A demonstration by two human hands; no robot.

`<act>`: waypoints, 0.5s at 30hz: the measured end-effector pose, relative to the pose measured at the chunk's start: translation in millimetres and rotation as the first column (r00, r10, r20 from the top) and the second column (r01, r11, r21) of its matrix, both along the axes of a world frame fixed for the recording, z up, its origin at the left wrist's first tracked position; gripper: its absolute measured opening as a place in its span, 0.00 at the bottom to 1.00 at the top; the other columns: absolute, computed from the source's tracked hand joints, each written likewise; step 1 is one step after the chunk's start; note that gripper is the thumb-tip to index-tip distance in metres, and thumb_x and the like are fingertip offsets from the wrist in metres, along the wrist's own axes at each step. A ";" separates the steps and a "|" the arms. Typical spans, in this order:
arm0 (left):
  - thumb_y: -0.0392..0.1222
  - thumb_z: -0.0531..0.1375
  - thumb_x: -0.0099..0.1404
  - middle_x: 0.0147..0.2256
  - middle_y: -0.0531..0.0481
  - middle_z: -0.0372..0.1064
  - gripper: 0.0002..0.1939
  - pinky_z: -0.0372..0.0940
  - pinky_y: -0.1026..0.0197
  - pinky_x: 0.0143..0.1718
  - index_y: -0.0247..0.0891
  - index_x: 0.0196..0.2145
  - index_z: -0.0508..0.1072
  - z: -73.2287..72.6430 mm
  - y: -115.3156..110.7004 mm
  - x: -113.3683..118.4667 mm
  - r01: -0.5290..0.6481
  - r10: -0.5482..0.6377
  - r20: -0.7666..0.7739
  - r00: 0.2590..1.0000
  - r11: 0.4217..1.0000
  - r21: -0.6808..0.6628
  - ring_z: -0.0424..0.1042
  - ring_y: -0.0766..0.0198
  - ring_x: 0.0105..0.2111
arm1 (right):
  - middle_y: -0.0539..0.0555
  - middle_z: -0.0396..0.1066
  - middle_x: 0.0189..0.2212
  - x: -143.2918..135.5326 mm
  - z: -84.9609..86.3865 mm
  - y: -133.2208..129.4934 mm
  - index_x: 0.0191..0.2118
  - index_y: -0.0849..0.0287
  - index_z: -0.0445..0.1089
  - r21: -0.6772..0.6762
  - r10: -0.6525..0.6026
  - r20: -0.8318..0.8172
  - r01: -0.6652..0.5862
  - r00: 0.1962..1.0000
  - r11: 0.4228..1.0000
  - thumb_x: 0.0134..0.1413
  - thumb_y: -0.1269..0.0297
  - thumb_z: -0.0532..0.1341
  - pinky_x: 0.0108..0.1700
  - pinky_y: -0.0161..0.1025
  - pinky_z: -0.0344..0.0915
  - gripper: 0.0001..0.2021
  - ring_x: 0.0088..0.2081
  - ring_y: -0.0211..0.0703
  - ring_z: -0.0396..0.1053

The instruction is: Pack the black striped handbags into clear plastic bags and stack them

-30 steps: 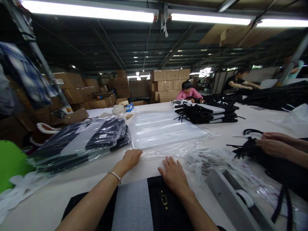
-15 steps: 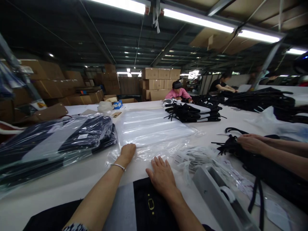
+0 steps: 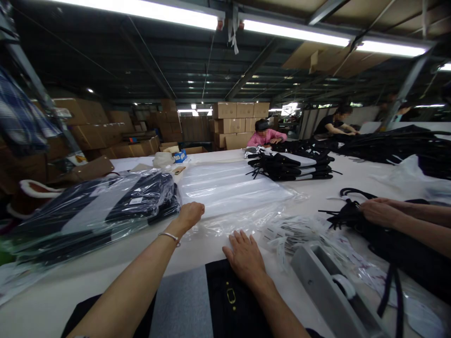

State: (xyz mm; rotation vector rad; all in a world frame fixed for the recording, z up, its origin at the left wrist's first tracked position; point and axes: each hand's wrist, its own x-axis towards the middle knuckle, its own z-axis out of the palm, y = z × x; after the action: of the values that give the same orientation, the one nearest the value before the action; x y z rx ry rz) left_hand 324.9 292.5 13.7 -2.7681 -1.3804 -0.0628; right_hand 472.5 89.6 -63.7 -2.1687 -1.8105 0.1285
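Note:
My left hand (image 3: 192, 213) is closed, knuckles up, at the left near corner of a stack of clear plastic bags (image 3: 232, 188). Its fingertips are hidden, so what it pinches cannot be made out. My right hand (image 3: 244, 258) lies open and flat, fingers stretched forward, across the far edge of a fabric piece and onto the white table. That black and grey fabric piece (image 3: 183, 295), with a gold buckle-shaped fitting (image 3: 230, 295), lies in front of me, partly under my forearms.
Plastic-wrapped dark fabric goods (image 3: 105, 206) lie at left. On the right stand a grey tape dispenser (image 3: 327, 291) and a heap of tags (image 3: 292, 232). A co-worker's hands (image 3: 382, 211) handle black straps there. Black goods (image 3: 292, 166) are piled farther back, near a person in pink (image 3: 264, 137).
The view has turned slightly left, shifting things to the right in the picture. My left hand has moved a little away from me, still closed. My right hand stays flat.

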 end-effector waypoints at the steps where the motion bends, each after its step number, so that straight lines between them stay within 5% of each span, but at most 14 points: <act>1: 0.42 0.52 0.70 0.43 0.39 0.77 0.13 0.66 0.54 0.42 0.39 0.42 0.76 4.3 -4.7 -1.4 -0.021 0.020 0.010 1.000 0.999 0.030 0.76 0.50 0.45 | 0.61 0.57 0.67 0.0 0.3 0.0 0.66 0.62 0.62 0.002 0.001 0.004 -0.001 1.000 1.000 0.69 0.48 0.47 0.69 0.59 0.42 0.29 0.70 0.58 0.48; 7: 0.43 0.63 0.63 0.41 0.42 0.76 0.08 0.67 0.56 0.43 0.40 0.40 0.74 7.6 -27.4 -4.0 0.035 -0.034 -0.029 0.999 0.999 0.013 0.76 0.52 0.44 | 0.61 0.58 0.67 -0.4 0.0 -1.2 0.64 0.61 0.64 0.029 0.001 0.014 -0.001 1.000 1.000 0.69 0.49 0.47 0.69 0.58 0.42 0.28 0.69 0.59 0.49; 15: 0.42 0.52 0.70 0.39 0.44 0.77 0.12 0.66 0.59 0.41 0.40 0.37 0.74 14.4 -35.7 -17.0 0.099 -0.099 -0.006 0.995 0.995 -0.025 0.76 0.56 0.41 | 0.62 0.59 0.67 0.6 1.7 -0.6 0.64 0.61 0.64 0.023 0.001 -0.010 0.000 1.000 1.000 0.68 0.49 0.48 0.69 0.58 0.42 0.28 0.69 0.59 0.49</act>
State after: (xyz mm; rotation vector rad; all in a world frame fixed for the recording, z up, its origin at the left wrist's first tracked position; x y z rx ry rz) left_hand 308.0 256.8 28.1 -2.8532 -1.2497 -0.0395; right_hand 473.1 89.0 -62.1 -2.1481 -1.7983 0.1181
